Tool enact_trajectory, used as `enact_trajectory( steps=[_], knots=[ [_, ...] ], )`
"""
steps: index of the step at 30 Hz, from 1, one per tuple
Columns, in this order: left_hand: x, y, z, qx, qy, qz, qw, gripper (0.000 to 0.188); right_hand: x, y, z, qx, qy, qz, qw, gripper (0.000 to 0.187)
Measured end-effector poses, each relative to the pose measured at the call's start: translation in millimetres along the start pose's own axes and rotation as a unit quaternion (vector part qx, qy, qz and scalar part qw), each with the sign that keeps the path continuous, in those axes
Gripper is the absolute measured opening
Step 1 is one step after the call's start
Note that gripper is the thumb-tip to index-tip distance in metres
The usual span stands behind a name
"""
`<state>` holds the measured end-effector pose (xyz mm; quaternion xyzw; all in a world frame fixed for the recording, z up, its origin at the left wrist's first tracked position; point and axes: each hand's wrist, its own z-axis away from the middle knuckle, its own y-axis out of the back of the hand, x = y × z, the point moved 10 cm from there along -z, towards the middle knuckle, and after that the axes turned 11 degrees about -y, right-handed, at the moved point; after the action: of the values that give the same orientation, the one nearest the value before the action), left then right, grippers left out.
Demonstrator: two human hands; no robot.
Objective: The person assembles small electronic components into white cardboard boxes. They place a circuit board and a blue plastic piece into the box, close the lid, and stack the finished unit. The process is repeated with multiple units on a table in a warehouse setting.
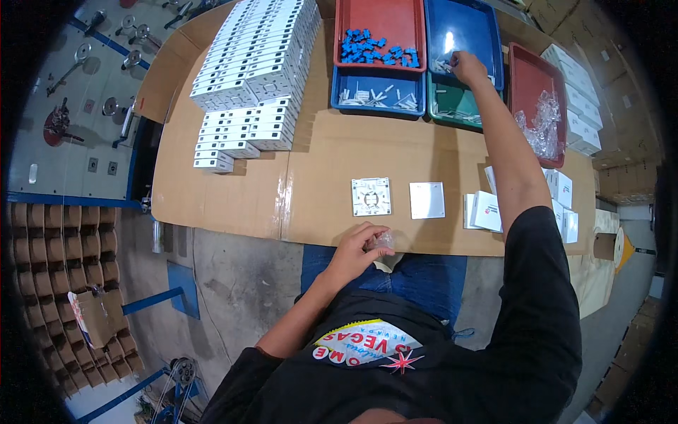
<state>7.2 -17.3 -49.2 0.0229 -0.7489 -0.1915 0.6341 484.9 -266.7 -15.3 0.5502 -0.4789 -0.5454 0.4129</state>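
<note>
At the table's near edge, my left hand (353, 256) is closed around a small clear plastic bag (382, 242). My right arm reaches far out. My right hand (467, 68) is at the near end of the far blue tray (462, 25), fingers bent down among small pale parts (443, 66); what they pinch is too small to make out. On the cardboard in front of me lie a white square frame (371, 196) with a round centre and, to its right, a plain white square plate (427, 201).
White boxes (247, 78) stand stacked at the far left. A red tray (381, 18) holds blue pieces; a nearer blue tray (378, 109) and a green tray (452, 116) hold white parts. Plastic bags (544, 127) fill the right red tray. White packets (486, 210) lie below my right arm.
</note>
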Motion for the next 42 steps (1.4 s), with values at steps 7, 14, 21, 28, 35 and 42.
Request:
enact_trajectory(
  steps=[7, 14, 21, 28, 35, 42],
  knots=[
    [9.4, 4.0, -6.2, 0.033, -0.017, -0.001, 0.999, 0.042, 16.6, -2.5, -9.2, -0.004, 0.025, -0.067, 0.997, 0.020],
    [19.3, 11.2, -11.9, 0.060, -0.041, -0.016, 0.997, 0.036, 45.5, 31.3, 0.6, 0.035, 0.001, -0.140, 0.989, 0.025],
    [40.2, 3.9, -10.4, 0.054, -0.066, 0.007, 0.996, 0.035, 63.8, 35.4, 0.9, 0.016, -0.039, -0.248, 0.968, 0.018],
    [28.2, 14.7, 1.0, 0.075, -0.046, -0.006, 0.996, 0.034, 41.2, 18.4, 1.5, 0.066, -0.011, -0.235, 0.970, 0.019],
    [27.3, 23.8, -3.4, 0.088, -0.024, -0.016, 0.996, 0.034, 26.7, 35.6, 20.2, 0.016, -0.007, -0.290, 0.957, 0.021],
    [30.5, 21.4, -15.7, 0.117, -0.079, -0.034, 0.989, 0.037, 18.9, 112.9, 100.7, -0.007, 0.078, -0.386, 0.919, 0.022]
  ],
)
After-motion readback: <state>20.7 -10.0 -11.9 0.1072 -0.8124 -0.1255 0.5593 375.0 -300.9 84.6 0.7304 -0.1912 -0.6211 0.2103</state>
